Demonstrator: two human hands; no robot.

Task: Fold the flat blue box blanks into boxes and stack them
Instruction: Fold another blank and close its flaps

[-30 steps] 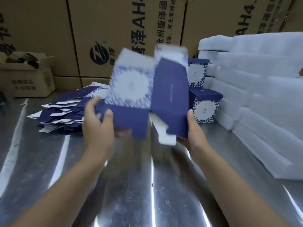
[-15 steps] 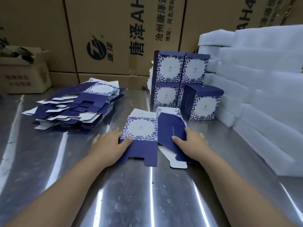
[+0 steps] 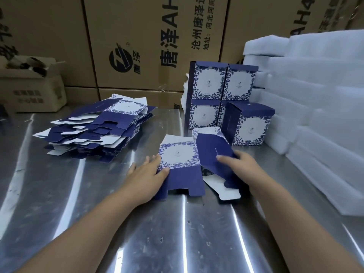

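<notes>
Blue floral-printed cardboard box blank (image 3: 178,156) is lying mid-way across the shiny steel table (image 3: 177,233), long axis running away from me; my left hand (image 3: 146,178) and right hand (image 3: 242,166) are pressing its two panels, fingers straight, equally near.

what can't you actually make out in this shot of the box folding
All in the head view:
- Folded boxes: how many stand behind the front ones, which hide them.
- Pile of flat blanks: the count, since the sheets overlap.
- Small print on the blank under the left hand and right hand: too small and blurred.
- Open carton at far left: dark contents are blurred.
- Foam sheets: cut off by the right edge.
</notes>
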